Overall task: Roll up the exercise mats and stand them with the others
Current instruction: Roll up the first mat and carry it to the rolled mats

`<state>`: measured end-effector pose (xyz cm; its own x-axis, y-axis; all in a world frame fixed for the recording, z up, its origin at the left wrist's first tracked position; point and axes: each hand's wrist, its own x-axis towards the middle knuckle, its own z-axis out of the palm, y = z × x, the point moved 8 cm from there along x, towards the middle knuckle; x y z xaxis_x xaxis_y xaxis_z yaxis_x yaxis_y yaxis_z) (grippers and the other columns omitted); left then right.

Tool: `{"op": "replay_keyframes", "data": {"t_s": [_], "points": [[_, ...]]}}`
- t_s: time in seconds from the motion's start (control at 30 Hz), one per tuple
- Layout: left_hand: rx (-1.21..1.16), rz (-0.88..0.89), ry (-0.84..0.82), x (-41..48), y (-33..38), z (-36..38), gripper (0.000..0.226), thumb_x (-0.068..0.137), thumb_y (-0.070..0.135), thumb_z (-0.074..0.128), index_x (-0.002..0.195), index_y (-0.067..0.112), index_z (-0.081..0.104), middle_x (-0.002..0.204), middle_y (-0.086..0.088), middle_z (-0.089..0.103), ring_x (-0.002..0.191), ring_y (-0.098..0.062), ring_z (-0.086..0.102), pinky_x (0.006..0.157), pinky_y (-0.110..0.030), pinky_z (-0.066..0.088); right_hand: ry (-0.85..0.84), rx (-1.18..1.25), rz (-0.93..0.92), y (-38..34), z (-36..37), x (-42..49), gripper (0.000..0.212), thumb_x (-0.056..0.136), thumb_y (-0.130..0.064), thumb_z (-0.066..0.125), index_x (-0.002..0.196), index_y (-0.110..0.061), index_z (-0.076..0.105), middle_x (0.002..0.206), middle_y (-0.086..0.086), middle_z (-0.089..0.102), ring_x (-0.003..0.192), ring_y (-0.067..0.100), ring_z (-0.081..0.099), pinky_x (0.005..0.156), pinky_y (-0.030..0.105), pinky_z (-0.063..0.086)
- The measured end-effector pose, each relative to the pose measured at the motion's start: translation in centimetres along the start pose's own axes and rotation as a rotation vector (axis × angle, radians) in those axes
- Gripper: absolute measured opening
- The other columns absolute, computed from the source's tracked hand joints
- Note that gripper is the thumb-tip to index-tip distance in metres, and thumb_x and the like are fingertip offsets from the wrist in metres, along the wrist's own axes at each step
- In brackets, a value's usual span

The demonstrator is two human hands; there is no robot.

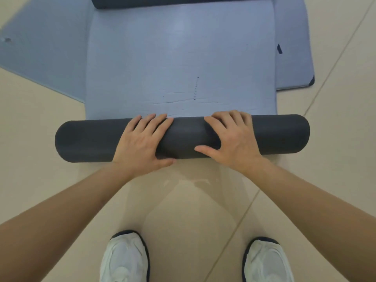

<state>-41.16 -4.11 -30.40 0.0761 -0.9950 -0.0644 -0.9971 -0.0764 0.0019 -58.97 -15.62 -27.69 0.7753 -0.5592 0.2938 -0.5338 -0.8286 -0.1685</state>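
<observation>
Dark grey foam fills the space under my palms: the rolled part of the mat (pixel 85 142) lies crosswise on the beige tiled floor (pixel 40 190), just ahead of my white shoes (pixel 125 259). My left hand (pixel 142 142) lies flat on top of the roll, fingers spread and reaching over its far edge, thumb at its near side. My right hand (pixel 231 139) presses down the same way just beside it, open and not closed around anything. Beyond the roll, the blue unrolled stretch of the mat (pixel 181 58) runs away from me. It overlaps another blue mat (pixel 46 49) on the left and a third (pixel 293 58) on the right. A second dark roll (pixel 179 1) crosses the top edge.
</observation>
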Motion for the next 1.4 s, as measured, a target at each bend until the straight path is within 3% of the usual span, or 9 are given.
{"op": "replay_keyframes", "data": {"t_s": [0.1, 0.27, 0.37, 0.5, 0.7, 0.83, 1.13, 1.23, 1.4], "points": [[-0.079, -0.013, -0.089, 2.6, -1.6, 0.0, 0.113, 0.069, 0.093, 0.044, 0.16, 0.027, 0.03, 0.16, 0.004, 0.042, 0.141, -0.024, 0.043, 0.121, -0.044, 0.026, -0.056, -0.074, -0.027, -0.2, 1.0, -1.0, 0.09, 0.078, -0.078, 0.063, 0.138, -0.011, 0.06, 0.136, 0.012, 0.061, 0.126, 0.036, 0.056, 0.109, 0.057, 0.035], [-0.183, -0.014, -0.271, 5.5, -3.3, 0.6, 0.12, 0.063, 0.101, 0.034, 0.161, 0.032, 0.023, 0.161, 0.008, 0.039, 0.143, -0.023, 0.038, 0.119, -0.043, 0.027, -0.405, -0.236, 0.018, 0.6, 3.9, -0.6, 0.124, 0.068, -0.092, 0.055, 0.16, -0.014, 0.024, 0.163, 0.015, 0.031, 0.153, 0.041, 0.023, 0.121, 0.071, 0.011], [-0.218, -0.053, -0.204, 6.2, -3.6, -0.4, 0.114, 0.067, 0.096, 0.039, 0.159, 0.028, 0.034, 0.16, 0.007, 0.042, 0.143, -0.023, 0.039, 0.118, -0.044, 0.03, -0.429, -0.259, -0.003, 1.5, 4.4, 0.8, 0.129, 0.065, -0.095, 0.057, 0.159, -0.014, 0.022, 0.16, 0.016, 0.033, 0.149, 0.041, 0.028, 0.119, 0.07, 0.017], [-0.16, -0.016, 0.172, 4.1, -1.6, -2.8, 0.08, 0.081, 0.069, 0.053, 0.143, 0.018, 0.056, 0.148, -0.002, 0.057, 0.134, -0.029, 0.053, 0.114, -0.047, 0.035, -0.456, -0.213, 0.01, 3.0, 4.9, 3.4, 0.131, 0.057, -0.101, 0.048, 0.156, -0.017, 0.025, 0.152, 0.011, 0.04, 0.141, 0.036, 0.038, 0.117, 0.066, 0.023], [0.094, -0.074, -0.061, 5.5, -1.8, -0.8, 0.119, 0.061, 0.086, 0.055, 0.159, 0.024, 0.026, 0.161, -0.01, 0.038, 0.146, -0.038, 0.038, 0.121, -0.057, 0.025, -0.586, -0.08, 0.029, 4.1, 5.0, 6.4, 0.122, 0.056, -0.1, 0.055, 0.152, -0.028, 0.03, 0.141, 0.004, 0.049, 0.126, 0.03, 0.047, 0.112, 0.052, 0.031], [0.069, -0.078, -0.038, 6.9, -2.0, -1.3, 0.113, 0.056, 0.08, 0.067, 0.151, 0.025, 0.039, 0.141, -0.006, 0.057, 0.121, -0.034, 0.057, 0.104, -0.05, 0.04, -0.612, -0.025, 0.053, 4.1, 4.5, 6.9, 0.117, 0.056, -0.094, 0.064, 0.148, -0.027, 0.039, 0.129, 0.005, 0.055, 0.119, 0.029, 0.051, 0.106, 0.049, 0.034], [-0.061, -0.056, -0.006, 1.5, 0.4, -1.3, 0.099, 0.052, 0.075, 0.067, 0.138, 0.026, 0.057, 0.116, -0.001, 0.071, 0.093, -0.032, 0.065, 0.082, -0.042, 0.049, -0.742, 0.028, 0.103, 1.3, 3.2, 1.3, 0.111, 0.056, -0.094, 0.065, 0.145, -0.032, 0.043, 0.118, 0.0, 0.057, 0.11, 0.026, 0.054, 0.101, 0.047, 0.039], [-0.105, -0.053, -0.073, -2.1, 2.4, -1.0, 0.098, 0.052, 0.078, 0.065, 0.136, 0.029, 0.058, 0.115, 0.005, 0.071, 0.09, -0.027, 0.064, 0.067, -0.032, 0.041, -0.828, 0.071, 0.109, -0.3, 2.3, -2.6, 0.109, 0.057, -0.094, 0.064, 0.145, -0.033, 0.043, 0.115, -0.003, 0.057, 0.108, 0.024, 0.055, 0.098, 0.045, 0.039], [-0.137, -0.005, -0.287, -7.6, 5.7, -0.1, 0.101, 0.05, 0.086, 0.06, 0.137, 0.035, 0.054, 0.115, 0.011, 0.069, 0.093, -0.021, 0.063, 0.063, -0.029, 0.036, -0.985, 0.182, 0.138, -2.8, 1.3, -9.3, 0.106, 0.055, -0.096, 0.064, 0.141, -0.036, 0.044, 0.108, -0.01, 0.055, 0.1, 0.018, 0.053, 0.089, 0.04, 0.039]]}}
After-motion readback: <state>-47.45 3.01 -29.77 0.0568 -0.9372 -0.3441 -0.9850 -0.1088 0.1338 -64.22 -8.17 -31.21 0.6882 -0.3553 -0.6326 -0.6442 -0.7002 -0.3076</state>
